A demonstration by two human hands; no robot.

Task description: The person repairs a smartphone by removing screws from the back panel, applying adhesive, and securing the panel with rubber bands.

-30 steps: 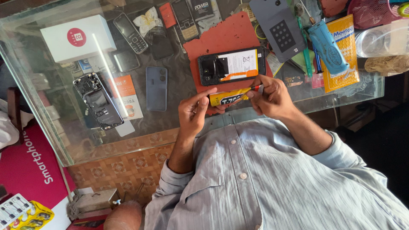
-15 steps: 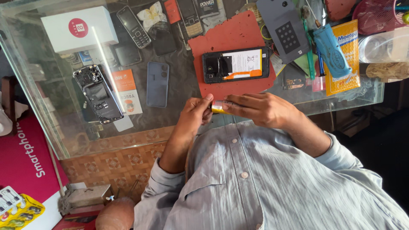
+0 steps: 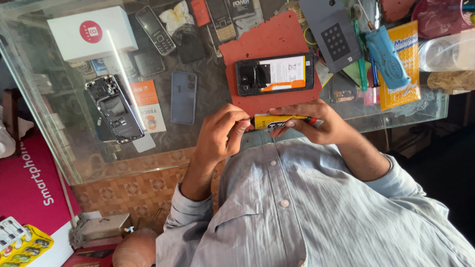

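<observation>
Both hands held a yellow tube (image 3: 279,120) at the near edge of the glass table (image 3: 59,143): left hand (image 3: 225,133) pinching its end, right hand (image 3: 311,123) wrapped around it, just beside an opened phone (image 3: 274,74) on a red mat (image 3: 269,37)

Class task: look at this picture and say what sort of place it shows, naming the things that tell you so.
Probably a phone repair counter: an opened phone on a red mat, a stripped phone frame and keypad phones.

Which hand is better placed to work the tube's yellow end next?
Probably the left hand: its fingertips pinch that end of the yellow tube, while the right hand wraps its body.
</observation>
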